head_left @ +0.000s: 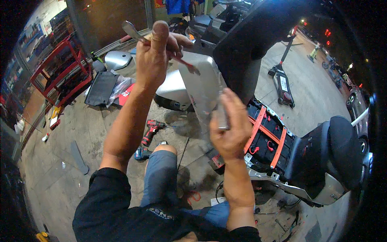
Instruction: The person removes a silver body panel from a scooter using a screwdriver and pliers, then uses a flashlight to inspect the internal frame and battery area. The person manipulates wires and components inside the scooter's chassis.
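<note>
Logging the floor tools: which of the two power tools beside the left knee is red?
The red drill, lying farther from the person, its bit pointing right. The blue power tool lies nearer the person.

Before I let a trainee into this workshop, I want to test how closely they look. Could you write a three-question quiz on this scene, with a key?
1. Which of the person's hands holds the slender tool with the flattened silvery end?

2. What colour are the flat bars across the black compartment?
A. Blue
B. Orange-red
C. White

3. True or false: the red-and-black drill lies on the ground.

Key
1. The left hand, raised with its thumb up.
2. B.
3. True.
</note>
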### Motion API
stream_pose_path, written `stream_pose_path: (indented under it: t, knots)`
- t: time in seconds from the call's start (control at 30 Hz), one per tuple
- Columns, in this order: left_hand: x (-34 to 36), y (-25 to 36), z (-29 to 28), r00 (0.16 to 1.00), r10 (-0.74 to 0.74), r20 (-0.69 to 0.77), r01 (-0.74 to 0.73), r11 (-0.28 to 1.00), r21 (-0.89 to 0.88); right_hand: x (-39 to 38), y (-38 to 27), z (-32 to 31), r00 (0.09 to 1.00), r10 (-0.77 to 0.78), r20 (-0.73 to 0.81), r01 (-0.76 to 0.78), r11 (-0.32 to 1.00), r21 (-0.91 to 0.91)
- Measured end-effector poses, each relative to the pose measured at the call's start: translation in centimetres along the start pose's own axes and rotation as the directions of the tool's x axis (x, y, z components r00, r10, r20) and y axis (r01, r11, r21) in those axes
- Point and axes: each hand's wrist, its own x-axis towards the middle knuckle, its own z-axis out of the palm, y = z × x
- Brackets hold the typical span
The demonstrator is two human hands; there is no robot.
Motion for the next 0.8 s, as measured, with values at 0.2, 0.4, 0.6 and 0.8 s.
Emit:
stream_pose_path:
  t: [0.2, 0.4, 0.6, 0.8]
  knots:
    - [1.9, 1.1, 2.0, 0.994, 0.102, 0.047, -0.102, 0.995, 0.006, 0.8, 0.9, 0.3, 0.972, 0.105, -0.209, -0.106, 0.994, 0.007]
    - [3.6, 0.2, 2.2, 0.995, 0.065, 0.076, -0.059, 0.996, -0.069, 2.9, 6.2, -2.0, 0.885, 0.439, -0.154, -0.339, 0.836, 0.432]
    - [3.6, -0.9, 1.8, 0.998, 0.052, 0.024, -0.051, 0.998, -0.045, 4.2, 9.0, -2.2, 0.848, 0.529, -0.01, -0.396, 0.646, 0.652]
    - [2.8, -0.8, 2.5, 0.985, 0.066, 0.162, -0.072, 0.997, 0.035, 1.2, 5.4, -1.0, 0.967, 0.181, -0.178, -0.115, 0.937, 0.331]
